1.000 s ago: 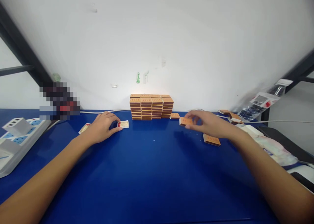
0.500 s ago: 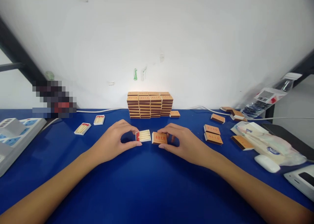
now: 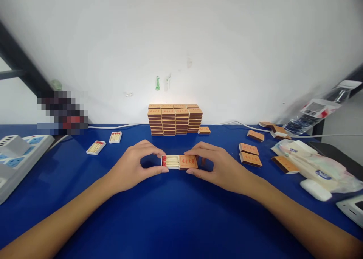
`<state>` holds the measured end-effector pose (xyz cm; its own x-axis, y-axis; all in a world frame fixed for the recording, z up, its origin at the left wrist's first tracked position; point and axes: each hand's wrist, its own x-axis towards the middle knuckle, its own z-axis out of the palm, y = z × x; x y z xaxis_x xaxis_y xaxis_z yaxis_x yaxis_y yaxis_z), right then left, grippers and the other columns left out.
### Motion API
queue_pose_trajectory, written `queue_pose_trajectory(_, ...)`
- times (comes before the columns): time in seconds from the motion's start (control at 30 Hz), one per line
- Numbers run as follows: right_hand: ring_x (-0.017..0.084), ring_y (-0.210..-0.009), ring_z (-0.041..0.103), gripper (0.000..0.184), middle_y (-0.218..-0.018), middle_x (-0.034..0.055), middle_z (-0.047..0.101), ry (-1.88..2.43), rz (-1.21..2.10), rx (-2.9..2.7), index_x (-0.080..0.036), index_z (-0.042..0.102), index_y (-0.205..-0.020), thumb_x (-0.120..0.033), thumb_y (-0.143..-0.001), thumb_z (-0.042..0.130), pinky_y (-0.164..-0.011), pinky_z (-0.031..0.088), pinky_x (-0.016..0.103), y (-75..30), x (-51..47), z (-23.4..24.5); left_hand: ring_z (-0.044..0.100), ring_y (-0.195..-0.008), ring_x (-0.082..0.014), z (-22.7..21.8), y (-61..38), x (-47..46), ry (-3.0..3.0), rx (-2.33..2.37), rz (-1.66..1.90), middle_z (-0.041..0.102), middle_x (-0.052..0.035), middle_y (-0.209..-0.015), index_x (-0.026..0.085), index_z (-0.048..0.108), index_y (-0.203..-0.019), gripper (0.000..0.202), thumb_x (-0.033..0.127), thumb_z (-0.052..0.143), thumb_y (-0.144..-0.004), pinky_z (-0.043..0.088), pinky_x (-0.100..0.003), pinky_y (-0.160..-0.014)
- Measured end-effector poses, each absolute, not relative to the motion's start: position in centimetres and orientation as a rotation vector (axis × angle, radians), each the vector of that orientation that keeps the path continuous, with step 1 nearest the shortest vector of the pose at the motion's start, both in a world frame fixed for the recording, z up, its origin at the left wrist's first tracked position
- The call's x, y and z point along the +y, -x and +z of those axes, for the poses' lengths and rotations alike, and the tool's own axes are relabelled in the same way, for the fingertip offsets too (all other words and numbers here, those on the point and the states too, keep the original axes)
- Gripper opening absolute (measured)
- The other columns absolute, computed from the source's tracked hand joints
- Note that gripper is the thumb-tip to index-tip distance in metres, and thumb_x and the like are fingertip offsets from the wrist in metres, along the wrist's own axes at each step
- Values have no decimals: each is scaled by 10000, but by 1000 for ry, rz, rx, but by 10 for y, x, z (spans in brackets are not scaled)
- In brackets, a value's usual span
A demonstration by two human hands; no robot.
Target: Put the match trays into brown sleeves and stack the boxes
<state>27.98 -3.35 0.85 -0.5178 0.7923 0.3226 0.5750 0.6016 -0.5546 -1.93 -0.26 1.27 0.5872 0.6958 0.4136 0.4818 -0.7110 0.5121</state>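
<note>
Between thumb and fingers, my left hand [image 3: 140, 164] grips the left end of a white matchbox tray [image 3: 171, 162] full of red-headed matches. My right hand [image 3: 214, 162] pinches an orange-brown matchbox sleeve [image 3: 188, 162] with red characters on top. The tray's right end meets the sleeve's left opening; how far it reaches inside is hidden. Behind my hands, against the wall, rises a stack of matchboxes [image 3: 175, 119]. One single matchbox [image 3: 204, 130] lies at its right foot. Two more filled trays, a nearer tray [image 3: 96, 148] and a farther tray [image 3: 115, 137], lie to the left.
Several matchbox sleeves [image 3: 250, 159] lie on the right of the blue table [image 3: 170, 221]. Beyond them are a tissue pack [image 3: 320, 168], a white rounded case [image 3: 315, 189] and a leaning plastic bottle [image 3: 320, 107]. A power strip [image 3: 25, 164] stands far left; a white cable [image 3: 121, 127] runs along the wall.
The gap between tray and sleeve has closed, and the two now meet end to end. My left hand has moved slightly right with the tray. The whole view has shifted a little.
</note>
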Motion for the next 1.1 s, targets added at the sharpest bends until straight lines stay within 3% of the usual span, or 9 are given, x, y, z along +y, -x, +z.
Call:
queue_pose_trajectory(0.37,162,-856,656,364,-1164,63,680,1018,520,-2221,-238,695,-1296,-355,-959,764,-763,591,325,-278,-35,5,693,-1002,-207,10,18,-6,-2427,925,914,779,-20,-1068,264,778,-1111,307,411,865,-855,566,-352,-903)
queue_pose_trajectory(0.6,185,-913,676,396,-1195,66,684,994,544,-2179,-269,684,-1331,-372,-958,770,-842,613,373,-269,-43,3,702,-982,-210,7,12,-9,-2415,878,951,793,-15,-1039,266,786,-1091,326,413,893,-820,574,-348,-889)
queue_pose_trajectory(0.7,201,-954,689,667,-1320,89,642,1091,641,-1878,-318,479,-1560,-456,-965,746,-827,635,392,-258,-47,0,712,-982,-217,5,9,-10,-2393,953,1080,799,-24,-1047,261,790,-1095,324,413,889,-826,574,-354,-895)
queue_pose_trajectory(0.77,207,-905,701,823,-1288,104,646,1150,753,-1565,-327,244,-1680,-533,-1003,664,-686,636,359,-250,-52,-1,718,-983,-222,4,8,-10,-2350,1050,1198,805,-27,-1052,260,798,-1086,313,415,886,-829,574,-361,-901)
queue_pose_trajectory(0.83,204,-806,700,865,-1168,91,672,1153,894,-1330,-324,85,-1714,-597,-1041,555,-538,583,312,-243,-58,0,722,-969,-224,4,7,-10,-2301,1138,1303,809,-25,-1039,262,806,-1082,311,419,889,-826,575,-367,-896)
queue_pose_trajectory(0.9,198,-760,694,856,-1094,74,677,1091,1065,-1274,-333,26,-1721,-633,-1060,479,-504,548,293,-237,-67,1,722,-946,-224,6,6,-11,-2270,1183,1374,811,-22,-1012,266,813,-1078,312,422,894,-819,577,-373,-880)
queue_pose_trajectory(1.03,197,-822,700,813,-1099,83,681,884,1495,-1509,-353,1,-1725,-648,-1081,400,-607,563,312,-231,-83,4,716,-946,-232,9,3,-15,-2280,1159,1387,815,-25,-999,270,822,-1064,310,434,898,-812,581,-389,-862)
queue_pose_trajectory(1.1,198,-840,692,826,-1111,85,683,871,1533,-1548,-360,-42,-1722,-646,-1083,397,-636,559,321,-231,-87,5,713,-947,-232,10,2,-18,-2287,1142,1378,816,-25,-1004,272,822,-1063,309,439,895,-813,585,-394,-860)
